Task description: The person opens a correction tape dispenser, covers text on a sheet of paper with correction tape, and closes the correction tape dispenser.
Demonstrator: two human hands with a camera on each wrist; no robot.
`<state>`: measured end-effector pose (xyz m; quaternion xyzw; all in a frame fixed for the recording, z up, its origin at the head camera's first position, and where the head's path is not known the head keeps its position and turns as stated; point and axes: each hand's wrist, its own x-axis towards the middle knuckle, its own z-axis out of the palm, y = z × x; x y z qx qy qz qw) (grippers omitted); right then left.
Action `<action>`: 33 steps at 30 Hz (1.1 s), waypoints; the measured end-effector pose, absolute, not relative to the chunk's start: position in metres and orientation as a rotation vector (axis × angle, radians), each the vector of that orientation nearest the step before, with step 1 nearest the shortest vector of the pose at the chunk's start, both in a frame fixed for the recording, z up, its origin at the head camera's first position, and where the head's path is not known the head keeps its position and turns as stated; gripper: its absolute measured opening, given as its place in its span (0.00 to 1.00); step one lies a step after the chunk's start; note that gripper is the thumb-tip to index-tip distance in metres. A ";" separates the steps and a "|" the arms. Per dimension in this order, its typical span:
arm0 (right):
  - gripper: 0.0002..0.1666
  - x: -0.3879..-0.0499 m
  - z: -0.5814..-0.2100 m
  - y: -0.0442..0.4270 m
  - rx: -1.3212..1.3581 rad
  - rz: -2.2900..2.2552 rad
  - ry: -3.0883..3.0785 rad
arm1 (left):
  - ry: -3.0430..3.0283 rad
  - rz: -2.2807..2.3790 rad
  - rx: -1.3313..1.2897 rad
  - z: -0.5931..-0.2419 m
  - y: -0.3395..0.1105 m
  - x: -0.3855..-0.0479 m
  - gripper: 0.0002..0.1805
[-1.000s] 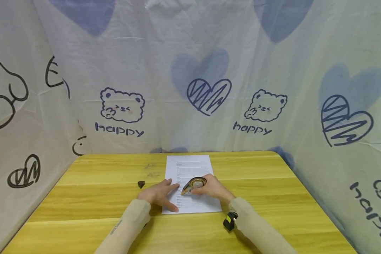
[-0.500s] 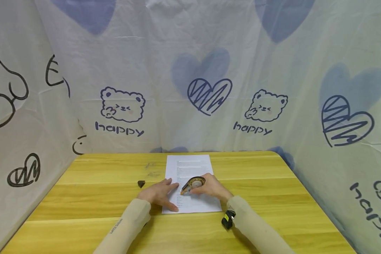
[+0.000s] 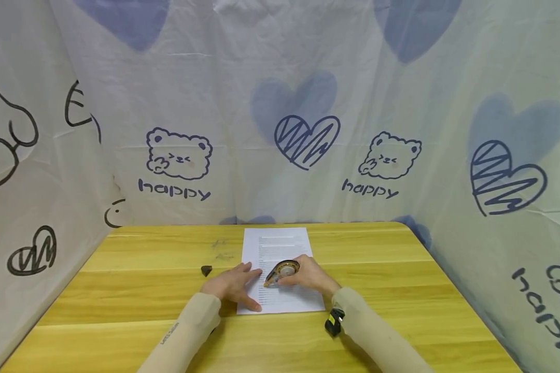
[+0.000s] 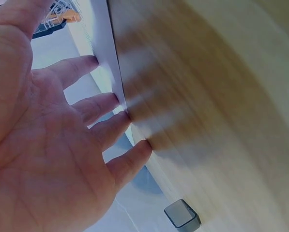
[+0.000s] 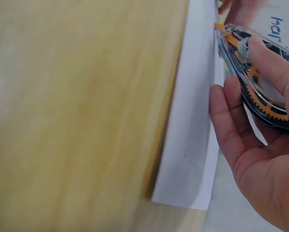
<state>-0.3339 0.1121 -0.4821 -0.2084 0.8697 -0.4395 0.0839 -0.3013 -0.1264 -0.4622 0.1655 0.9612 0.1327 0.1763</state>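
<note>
A printed sheet of paper (image 3: 282, 248) lies on the wooden table. In the head view my left hand (image 3: 231, 285) rests on the sheet's left edge with its fingers spread. The left wrist view shows the palm of that left hand (image 4: 52, 140), its fingertips touching down along the paper's edge. My right hand (image 3: 310, 277) grips a correction tape (image 3: 284, 270), a clear teardrop-shaped dispenser whose orange tip points left at the printed lines. In the right wrist view the dispenser's orange gears (image 5: 263, 99) show, with the thumb on its side. Whether the tip touches the paper cannot be told.
A small dark cap-like piece (image 3: 206, 270) lies on the table (image 3: 144, 290) left of the left hand. White curtains (image 3: 261, 103) with printed hearts and bears enclose the table at the back and sides. A black device (image 3: 334, 322) is strapped at the right wrist.
The right hand and correction tape have slid slightly left over the sheet. The left hand stays in place on the paper.
</note>
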 end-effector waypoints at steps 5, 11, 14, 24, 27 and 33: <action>0.14 -0.333 -0.480 0.111 -0.631 -1.299 2.597 | 2.723 0.375 0.470 -0.463 -0.128 -0.301 0.54; 0.13 -0.334 -0.480 0.111 -0.640 -1.282 2.606 | 2.730 0.363 0.473 -0.464 -0.128 -0.302 0.54; 0.14 -0.335 -0.480 0.110 -0.643 -1.265 2.614 | 2.732 0.358 0.471 -0.464 -0.128 -0.302 0.54; 0.15 -0.337 -0.471 0.108 -0.641 -1.085 2.672 | 2.728 0.376 0.469 -0.465 -0.128 -0.303 0.54; 0.16 -0.337 -0.465 0.106 -0.673 -1.009 2.701 | 2.728 0.368 0.473 -0.465 -0.128 -0.303 0.54; 0.16 -0.338 -0.458 0.104 -0.707 -0.943 2.703 | 2.731 0.351 0.476 -0.465 -0.128 -0.303 0.54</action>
